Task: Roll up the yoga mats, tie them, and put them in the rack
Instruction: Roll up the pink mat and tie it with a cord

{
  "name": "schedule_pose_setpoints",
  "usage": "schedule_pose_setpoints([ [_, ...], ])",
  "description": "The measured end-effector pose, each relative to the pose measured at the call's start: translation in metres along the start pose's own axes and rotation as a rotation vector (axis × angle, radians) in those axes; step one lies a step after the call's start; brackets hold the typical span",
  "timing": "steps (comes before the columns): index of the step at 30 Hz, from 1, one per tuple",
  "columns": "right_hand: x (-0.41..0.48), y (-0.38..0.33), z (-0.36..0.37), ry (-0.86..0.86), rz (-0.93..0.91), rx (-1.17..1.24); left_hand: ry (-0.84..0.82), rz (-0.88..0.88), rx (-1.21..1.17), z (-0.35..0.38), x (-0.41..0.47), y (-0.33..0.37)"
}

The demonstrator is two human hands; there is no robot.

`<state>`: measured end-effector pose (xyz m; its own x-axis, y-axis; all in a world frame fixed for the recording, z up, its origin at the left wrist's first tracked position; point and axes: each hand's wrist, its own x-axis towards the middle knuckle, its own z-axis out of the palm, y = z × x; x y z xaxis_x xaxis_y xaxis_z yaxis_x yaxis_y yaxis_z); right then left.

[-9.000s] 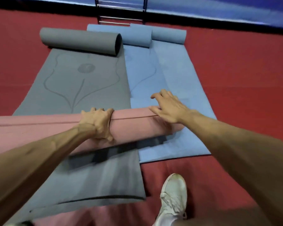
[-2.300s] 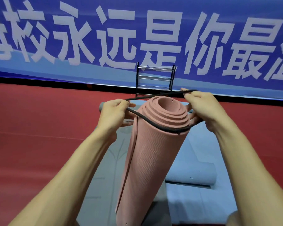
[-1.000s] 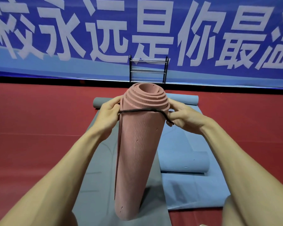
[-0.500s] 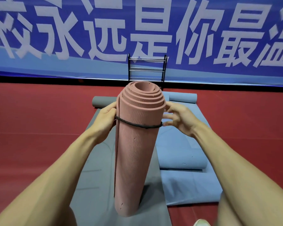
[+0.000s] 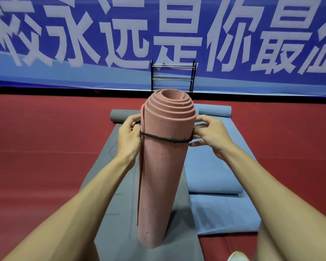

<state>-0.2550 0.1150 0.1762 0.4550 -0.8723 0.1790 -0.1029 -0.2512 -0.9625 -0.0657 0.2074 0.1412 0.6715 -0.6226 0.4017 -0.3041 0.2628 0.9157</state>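
Note:
A rolled pink yoga mat (image 5: pixel 163 176) stands upright on a grey mat (image 5: pixel 109 194), leaning slightly away from me. A thin black band (image 5: pixel 166 139) circles the roll about a quarter of the way down from its top. My left hand (image 5: pixel 129 138) grips the band at the roll's left side. My right hand (image 5: pixel 208 133) pinches the band at the right side, fingers curled. The black wire rack (image 5: pixel 173 76) stands against the far wall, behind the roll.
The grey mat is partly rolled at its far end (image 5: pixel 119 115). To the right lie blue mats (image 5: pixel 220 166), one with a rolled far end (image 5: pixel 215 111) and another roll nearer (image 5: pixel 215 189). Red floor surrounds them. My white shoe (image 5: pixel 237 257) shows at the bottom.
The black band went over the top of the pink roll and has slid further down it. Both hands followed it down the sides. Nine seconds ago the pink mat lay on the floor being rolled.

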Motion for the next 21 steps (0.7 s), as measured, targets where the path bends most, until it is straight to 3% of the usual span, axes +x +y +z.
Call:
schedule_pose_setpoints([
  [2,-0.006,-0.003,-0.003,-0.058,0.009,0.042,0.018,-0.011,0.007,0.000,-0.001,0.001],
  [5,-0.011,-0.001,-0.006,-0.342,0.015,0.068,-0.011,-0.122,-0.020,-0.004,0.002,-0.001],
  [7,-0.013,0.005,-0.001,-0.417,0.035,0.016,-0.063,-0.180,-0.053,-0.006,0.001,0.002],
  [12,-0.010,0.013,0.014,-0.246,0.027,0.023,-0.393,-0.074,-0.116,0.004,-0.015,0.006],
  [16,-0.005,0.013,0.007,-0.245,0.013,-0.013,-0.458,-0.017,-0.043,0.006,-0.014,0.006],
  [21,-0.001,0.027,-0.004,-0.306,0.055,-0.185,-0.575,-0.078,0.118,-0.005,-0.010,-0.001],
])
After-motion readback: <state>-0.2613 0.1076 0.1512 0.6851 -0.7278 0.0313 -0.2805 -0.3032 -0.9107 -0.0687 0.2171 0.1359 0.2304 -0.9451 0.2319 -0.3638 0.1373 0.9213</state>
